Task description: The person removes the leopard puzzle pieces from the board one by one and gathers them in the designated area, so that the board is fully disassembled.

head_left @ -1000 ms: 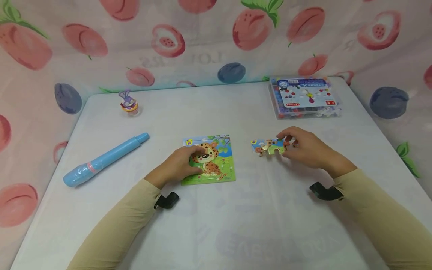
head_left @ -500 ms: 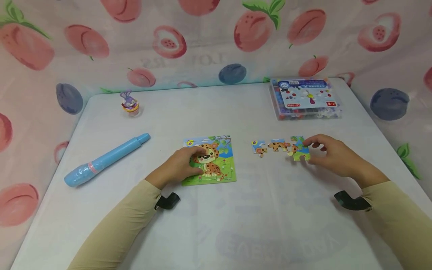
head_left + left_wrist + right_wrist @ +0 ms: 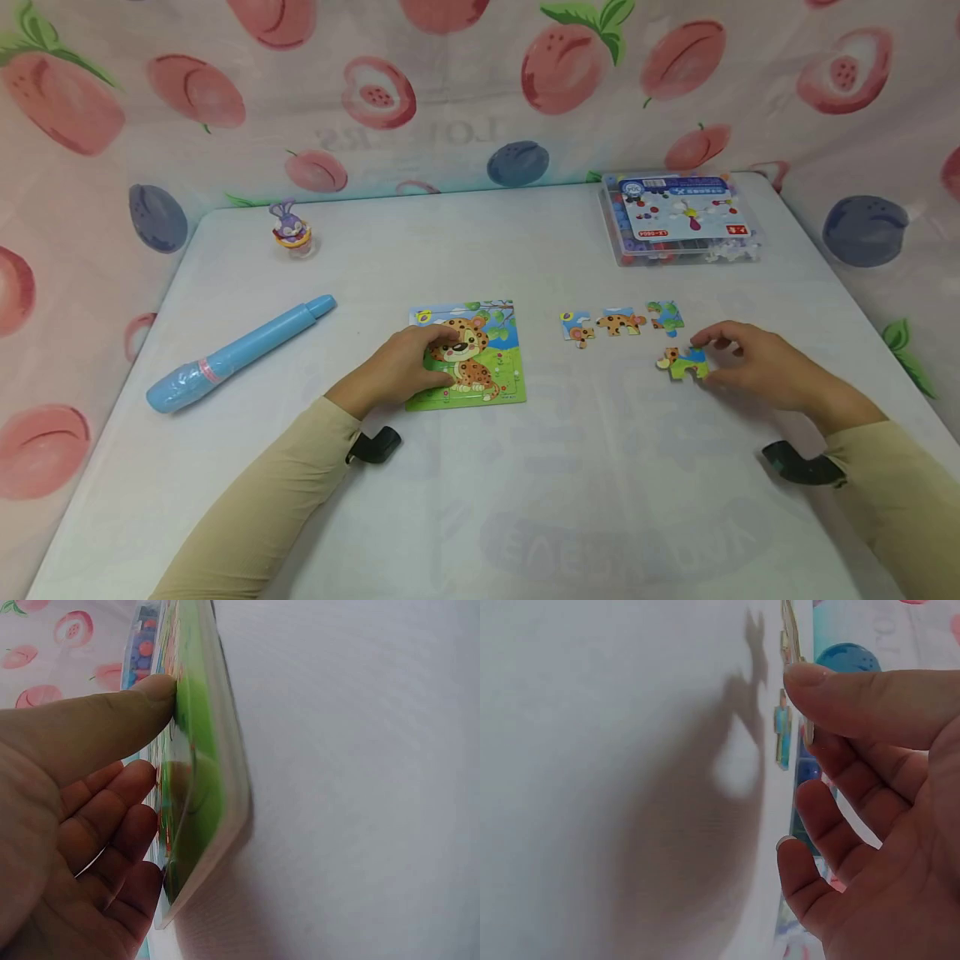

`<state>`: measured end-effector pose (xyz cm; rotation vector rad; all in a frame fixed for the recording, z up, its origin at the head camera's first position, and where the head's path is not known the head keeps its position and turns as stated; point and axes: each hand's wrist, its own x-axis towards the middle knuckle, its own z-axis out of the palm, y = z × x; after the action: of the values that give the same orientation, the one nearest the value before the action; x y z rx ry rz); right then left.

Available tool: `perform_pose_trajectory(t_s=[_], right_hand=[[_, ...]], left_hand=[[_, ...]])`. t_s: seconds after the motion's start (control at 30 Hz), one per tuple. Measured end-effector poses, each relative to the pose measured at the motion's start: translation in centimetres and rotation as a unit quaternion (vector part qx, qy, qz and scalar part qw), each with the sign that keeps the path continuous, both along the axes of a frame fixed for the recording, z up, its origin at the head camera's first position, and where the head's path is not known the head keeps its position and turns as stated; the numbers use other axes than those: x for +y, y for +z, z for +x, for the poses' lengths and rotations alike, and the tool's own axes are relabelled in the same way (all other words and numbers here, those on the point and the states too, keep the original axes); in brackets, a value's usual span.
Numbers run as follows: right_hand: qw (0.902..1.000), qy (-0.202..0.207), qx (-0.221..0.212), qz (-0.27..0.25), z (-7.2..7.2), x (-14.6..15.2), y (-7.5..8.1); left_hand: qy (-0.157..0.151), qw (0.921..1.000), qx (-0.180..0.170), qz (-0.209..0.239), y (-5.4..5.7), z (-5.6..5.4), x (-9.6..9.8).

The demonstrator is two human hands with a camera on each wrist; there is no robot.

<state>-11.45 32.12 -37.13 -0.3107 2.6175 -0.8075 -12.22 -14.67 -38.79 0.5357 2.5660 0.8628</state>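
Observation:
In the head view my left hand [image 3: 397, 367] rests on a square jigsaw puzzle [image 3: 498, 375] with a cartoon leopard on green grass. Its thumb and fingertips touch the picture face, as the left wrist view also shows at the puzzle board's edge [image 3: 225, 742]. My right hand [image 3: 757, 362] pinches a puzzle piece [image 3: 684, 364] between thumb and fingers, a little above the table; the right wrist view shows the piece edge-on. Behind it lie three loose puzzle pieces in a row: a left one [image 3: 576, 327], a middle one [image 3: 621, 322] and a right one [image 3: 665, 317].
A clear plastic box of colourful small parts [image 3: 682, 221] stands at the back right. At the back left is a small purple rabbit figure [image 3: 290, 229]. A light-blue tube-shaped thing [image 3: 240, 354] lies on the left of the white table [image 3: 555, 500].
My right hand has moved right and towards me, leaving three pieces in a row and now holding another piece. My left hand has stayed on the puzzle.

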Motion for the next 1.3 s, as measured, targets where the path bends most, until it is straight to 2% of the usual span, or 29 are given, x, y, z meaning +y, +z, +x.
perform_pose_trajectory(t_s=[0.27, 1.3], right_hand=[[1.0000, 0.003, -0.004, 0.000, 0.1, 0.0, -0.9], [0.9993, -0.012, 0.017, 0.031, -0.3, -0.5, -1.2]], left_hand=[[0.002, 1.0000, 0.002, 0.002, 0.0, 0.1, 0.0], [0.002, 1.0000, 0.000, -0.005, 0.0, 0.2, 0.0]])
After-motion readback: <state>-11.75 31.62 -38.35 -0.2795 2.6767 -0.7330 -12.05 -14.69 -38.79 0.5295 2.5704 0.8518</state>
